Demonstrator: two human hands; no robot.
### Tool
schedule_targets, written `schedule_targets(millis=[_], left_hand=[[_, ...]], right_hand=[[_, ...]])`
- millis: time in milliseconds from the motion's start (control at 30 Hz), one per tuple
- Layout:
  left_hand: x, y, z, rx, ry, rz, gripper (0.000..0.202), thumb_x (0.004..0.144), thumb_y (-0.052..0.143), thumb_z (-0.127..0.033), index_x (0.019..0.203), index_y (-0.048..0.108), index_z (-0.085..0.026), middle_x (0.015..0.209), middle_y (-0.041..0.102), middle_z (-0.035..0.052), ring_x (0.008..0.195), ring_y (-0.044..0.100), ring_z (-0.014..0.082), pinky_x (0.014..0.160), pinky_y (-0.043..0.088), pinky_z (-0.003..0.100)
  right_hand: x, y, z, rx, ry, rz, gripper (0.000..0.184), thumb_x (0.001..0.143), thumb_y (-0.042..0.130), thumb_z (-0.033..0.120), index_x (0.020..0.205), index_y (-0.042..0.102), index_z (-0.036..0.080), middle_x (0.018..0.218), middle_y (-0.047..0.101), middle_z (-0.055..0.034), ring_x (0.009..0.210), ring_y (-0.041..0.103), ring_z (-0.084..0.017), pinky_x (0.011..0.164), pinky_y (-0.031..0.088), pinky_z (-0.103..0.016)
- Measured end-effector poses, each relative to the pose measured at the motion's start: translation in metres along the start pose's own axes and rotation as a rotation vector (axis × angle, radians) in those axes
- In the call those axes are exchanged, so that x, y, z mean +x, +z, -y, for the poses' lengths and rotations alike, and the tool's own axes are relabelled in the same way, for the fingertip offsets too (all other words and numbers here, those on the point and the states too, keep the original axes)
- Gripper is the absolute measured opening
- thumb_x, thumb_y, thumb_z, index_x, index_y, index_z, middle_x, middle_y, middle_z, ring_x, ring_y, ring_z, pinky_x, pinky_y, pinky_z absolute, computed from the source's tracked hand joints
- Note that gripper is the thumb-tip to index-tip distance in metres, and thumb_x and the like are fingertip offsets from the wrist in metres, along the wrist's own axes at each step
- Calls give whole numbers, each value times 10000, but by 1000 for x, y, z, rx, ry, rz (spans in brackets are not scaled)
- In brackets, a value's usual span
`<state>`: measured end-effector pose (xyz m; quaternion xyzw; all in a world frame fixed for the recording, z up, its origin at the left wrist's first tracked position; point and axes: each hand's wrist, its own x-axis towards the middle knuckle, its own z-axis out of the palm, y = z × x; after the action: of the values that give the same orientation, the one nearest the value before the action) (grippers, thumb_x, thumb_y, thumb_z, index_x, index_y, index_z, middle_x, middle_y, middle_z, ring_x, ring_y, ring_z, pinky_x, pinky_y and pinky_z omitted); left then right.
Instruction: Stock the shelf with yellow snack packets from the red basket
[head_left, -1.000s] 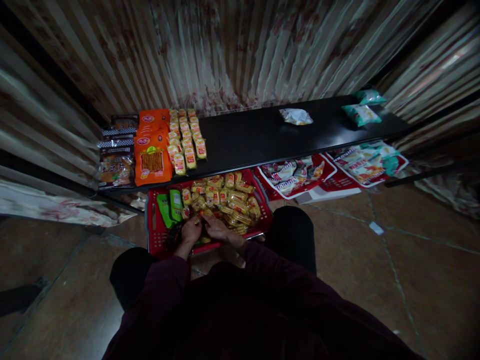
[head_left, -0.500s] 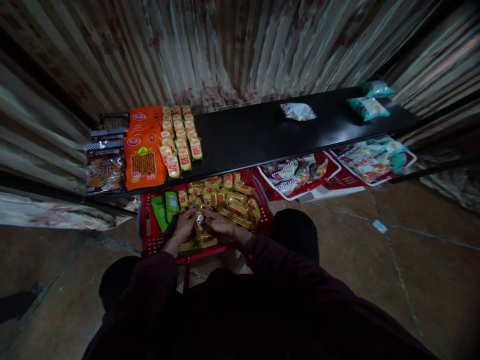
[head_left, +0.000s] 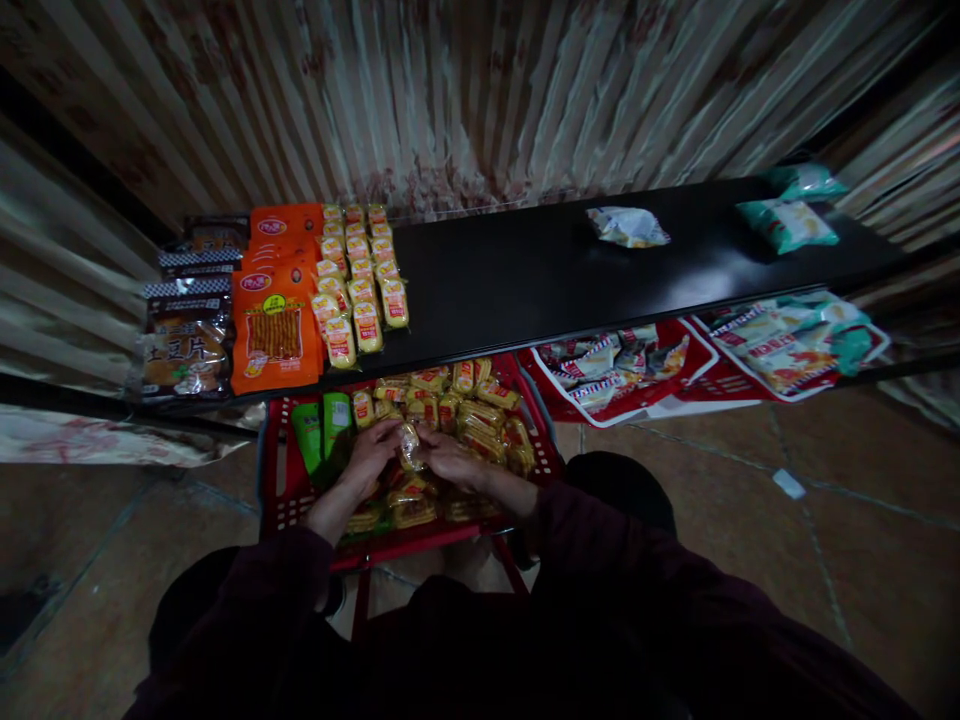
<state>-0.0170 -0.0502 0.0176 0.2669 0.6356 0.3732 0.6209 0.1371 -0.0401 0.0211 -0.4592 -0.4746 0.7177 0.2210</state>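
A red plastic basket stands on the floor below me, filled with several small yellow snack packs and two green packets. Both my hands meet over the basket's middle. My left hand and my right hand are closed together on one small clear-and-yellow snack pack, held just above the pile. On the black shelf above, rows of the same yellow packs lie beside orange packets and dark packets.
Further right on the shelf lie a white packet and two green bags. Under the shelf, red trays hold red-and-white packets. Striped curtains hang behind. Brown tiled floor spreads to the right, with a scrap of paper.
My hands have risen from deep in the basket's near edge to its middle and now lift a single pack between them. The view has shifted a little nearer the shelf.
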Motion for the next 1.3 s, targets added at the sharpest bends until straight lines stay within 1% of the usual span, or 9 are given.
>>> schedule_targets(millis=[233,333,433,700,767,933,1000,1100,1300], left_hand=[[1,-3,-13,58,164,-54,378,689,667,-267,1058,638,-189,1153,656,79,1052,597,200,880,466,318],[2,-2,-10,136,271,-49,344,713,623,-227,1055,620,-189,1143,657,66,1088,583,189,951,434,325],[-2,2,-2,198,346,-2,329,741,580,-209,1070,593,-189,1108,663,62,1050,601,185,960,432,336],[-26,13,13,450,569,218,221,761,554,-195,976,607,-203,1285,567,80,1215,502,201,1053,353,341],[-24,11,15,395,546,190,228,796,516,-211,1009,595,-196,1276,569,90,1181,530,197,1025,386,342],[-6,1,17,380,448,-142,179,796,500,-194,932,617,-187,1135,635,82,1103,567,198,1009,396,357],[0,-2,18,367,356,-209,199,789,508,-189,951,623,-180,1081,659,80,1055,589,196,995,407,355],[3,-1,20,247,233,-164,260,803,519,-234,1037,614,-171,1097,664,89,1017,615,195,934,458,340],[-4,6,21,14,147,-14,399,815,539,-270,1201,545,-169,1240,604,112,1045,615,211,821,531,323]], right_hand=[[-1,7,0,192,130,-149,166,702,637,200,866,645,227,851,673,-2,913,610,-198,898,459,-335],[3,5,-1,406,316,-221,51,769,607,234,804,587,204,712,611,-8,757,623,-169,816,505,-347],[7,-1,4,628,446,-225,118,848,531,305,829,539,189,742,594,-33,720,630,-163,751,534,-368],[6,-5,15,726,380,-306,41,823,562,224,852,564,195,832,603,-9,778,567,-137,700,531,-298],[4,-2,16,733,375,-322,43,810,565,176,844,578,198,875,615,-11,819,570,-132,733,525,-290],[0,3,21,761,348,-303,186,804,510,62,872,618,197,958,645,-13,805,591,-115,721,510,-264],[-1,3,23,769,339,-297,209,805,503,60,904,629,193,925,665,-16,749,603,-115,683,501,-249],[0,4,24,783,328,-287,199,797,501,63,888,637,176,849,691,-18,677,610,-112,642,484,-224],[1,7,17,758,284,-255,196,751,534,68,882,636,173,770,694,1,640,601,-103,643,456,-211]])
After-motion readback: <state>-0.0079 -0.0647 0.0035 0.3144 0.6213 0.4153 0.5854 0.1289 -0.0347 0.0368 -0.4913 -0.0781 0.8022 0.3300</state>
